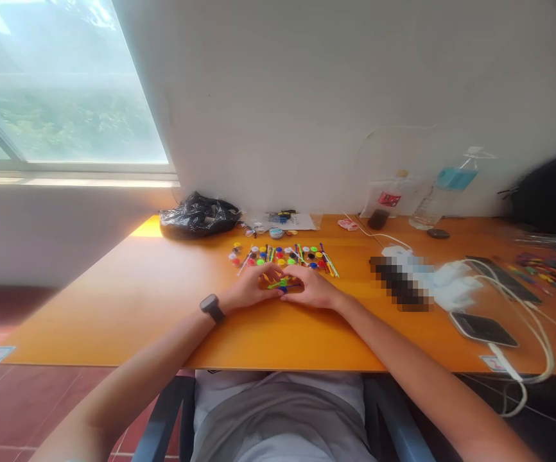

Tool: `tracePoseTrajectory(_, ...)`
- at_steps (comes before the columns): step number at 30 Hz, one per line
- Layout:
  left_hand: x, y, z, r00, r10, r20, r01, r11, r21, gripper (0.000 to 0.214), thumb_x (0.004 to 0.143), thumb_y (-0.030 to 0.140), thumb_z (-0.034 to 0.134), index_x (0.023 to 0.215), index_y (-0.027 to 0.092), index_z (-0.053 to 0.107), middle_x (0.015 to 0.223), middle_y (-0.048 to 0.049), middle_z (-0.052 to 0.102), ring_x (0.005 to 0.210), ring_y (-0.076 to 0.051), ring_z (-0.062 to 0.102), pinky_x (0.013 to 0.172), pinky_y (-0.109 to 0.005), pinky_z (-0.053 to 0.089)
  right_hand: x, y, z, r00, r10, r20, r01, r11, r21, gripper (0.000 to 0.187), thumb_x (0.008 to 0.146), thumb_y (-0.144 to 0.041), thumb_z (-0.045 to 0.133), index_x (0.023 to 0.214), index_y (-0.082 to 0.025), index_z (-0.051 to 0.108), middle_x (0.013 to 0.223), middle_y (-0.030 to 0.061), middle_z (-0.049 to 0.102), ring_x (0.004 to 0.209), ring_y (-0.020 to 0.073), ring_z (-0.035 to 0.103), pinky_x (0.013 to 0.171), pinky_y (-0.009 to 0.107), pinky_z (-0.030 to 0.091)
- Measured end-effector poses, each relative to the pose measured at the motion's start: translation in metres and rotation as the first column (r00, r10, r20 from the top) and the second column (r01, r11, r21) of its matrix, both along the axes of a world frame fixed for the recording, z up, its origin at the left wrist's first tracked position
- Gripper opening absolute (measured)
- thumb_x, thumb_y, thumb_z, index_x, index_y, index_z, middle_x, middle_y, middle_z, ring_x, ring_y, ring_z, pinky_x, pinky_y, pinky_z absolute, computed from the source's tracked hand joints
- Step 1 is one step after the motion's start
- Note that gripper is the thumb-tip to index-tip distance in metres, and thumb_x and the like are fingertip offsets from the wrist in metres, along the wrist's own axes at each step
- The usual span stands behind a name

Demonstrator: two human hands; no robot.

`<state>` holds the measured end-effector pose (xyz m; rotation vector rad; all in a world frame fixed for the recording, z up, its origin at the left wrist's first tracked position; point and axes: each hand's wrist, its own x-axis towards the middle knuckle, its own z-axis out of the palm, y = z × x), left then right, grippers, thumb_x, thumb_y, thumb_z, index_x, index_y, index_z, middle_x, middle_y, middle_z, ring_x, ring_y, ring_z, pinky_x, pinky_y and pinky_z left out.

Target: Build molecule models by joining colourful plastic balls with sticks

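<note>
Table [90,301] beneath a window, seen from the wearer's head. Left to right: a black plastic bag [198,215] lies toward the wall; nearer, a dark watch [212,308] circles the left wrist. The left hand [251,286] has a half-curled grip, its thumb and fingertips on a small green-and-blue piece [284,283]. Just beyond are coloured caps [281,262] in rows, with thin sticks [325,255] among them. The piece is between the two hands; the right hand [317,287] mirrors the left, its grip likewise closed to the piece's width. Exact finger contacts are too small to tell. Farther right, a phone [484,329] lies with a white cable attached.
</note>
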<state>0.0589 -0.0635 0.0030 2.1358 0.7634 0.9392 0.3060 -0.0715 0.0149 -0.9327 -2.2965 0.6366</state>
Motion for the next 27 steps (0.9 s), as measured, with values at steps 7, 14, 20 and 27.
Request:
tracePoseTrajectory(7, -0.003, 0.003, 0.013, 0.979, 0.201, -0.013, -0.196, 0.964, 0.179, 0.018, 0.094, 0.035, 0.069, 0.107, 0.021, 0.072, 0.104, -0.008, 0.075, 0.094, -0.022, 0.066, 0.084, -0.034, 0.051, -0.003, -0.005, 0.004, 1.0, 0.014, -0.027, -0.014, 0.999, -0.029, 0.026, 0.082, -0.022, 0.079, 0.108, -0.022, 0.072, 0.109, 0.0062, 0.075, 0.098, 0.0229, 0.071, 0.088, 0.034, 0.057)
tracePoseTrajectory(14, -0.032, 0.03, 0.014, 0.786, 0.601, -0.141, -0.52, 0.768, 0.374, 0.017, 0.085, 0.016, 0.064, 0.098, 0.021, 0.071, 0.1, -0.0089, 0.072, 0.094, -0.029, 0.06, 0.083, -0.038, 0.045, 0.004, -0.004, 0.011, 0.996, 0.008, 0.088, -0.014, 0.998, 0.068, 0.02, 0.074, -0.021, 0.078, 0.092, -0.023, 0.068, 0.095, 0.0027, 0.072, 0.087, 0.0211, 0.066, 0.08, 0.032, 0.052)
tracePoseTrajectory(20, -0.046, 0.036, 0.015, 0.683, 0.662, -0.308, -0.558, 0.745, 0.366, 0.01, 0.083, 0.021, 0.068, 0.091, 0.021, 0.072, 0.094, -0.01, 0.074, 0.087, -0.029, 0.064, 0.072, -0.035, 0.043, 0.009, -0.002, 0.013, 0.99, -0.016, 0.142, 0.004, 0.997, 0.081, 0.026, 0.07, -0.022, 0.081, 0.093, -0.023, 0.068, 0.097, 0.0023, 0.071, 0.087, 0.0213, 0.065, 0.078, 0.032, 0.05)
tracePoseTrajectory(27, -0.047, 0.037, 0.013, 0.708, 0.634, -0.312, -0.549, 0.772, 0.321, 0.008, 0.081, 0.02, 0.069, 0.089, 0.019, 0.069, 0.093, -0.0107, 0.074, 0.076, -0.024, 0.065, 0.067, -0.031, 0.043, 0.007, -0.003, 0.011, 0.993, 0.0, 0.121, -0.012, 0.995, 0.094, 0.04, 0.072, -0.031, 0.086, 0.108, -0.024, 0.069, 0.109, 0.0061, 0.072, 0.097, 0.0247, 0.067, 0.083, 0.034, 0.053)
